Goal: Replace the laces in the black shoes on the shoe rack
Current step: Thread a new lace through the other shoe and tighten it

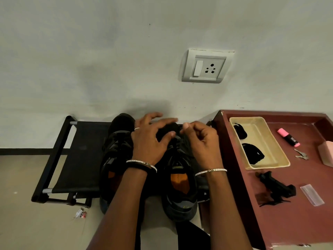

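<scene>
With the left hand (150, 141) spread wide to steady the toe of the right shoe (180, 186), the right hand (200, 141), fingers pinched narrow on something unclear, should draw lace evenly

The hands (173, 139) hide the right shoe's (182, 186) lacing, possibly threaded.

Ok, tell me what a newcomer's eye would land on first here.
Two hands, left hand and right hand, work at the front of a black shoe on the black shoe rack. On the wall above sits a grey socket; at right, a pink highlighter lies on a dark red table.
</scene>
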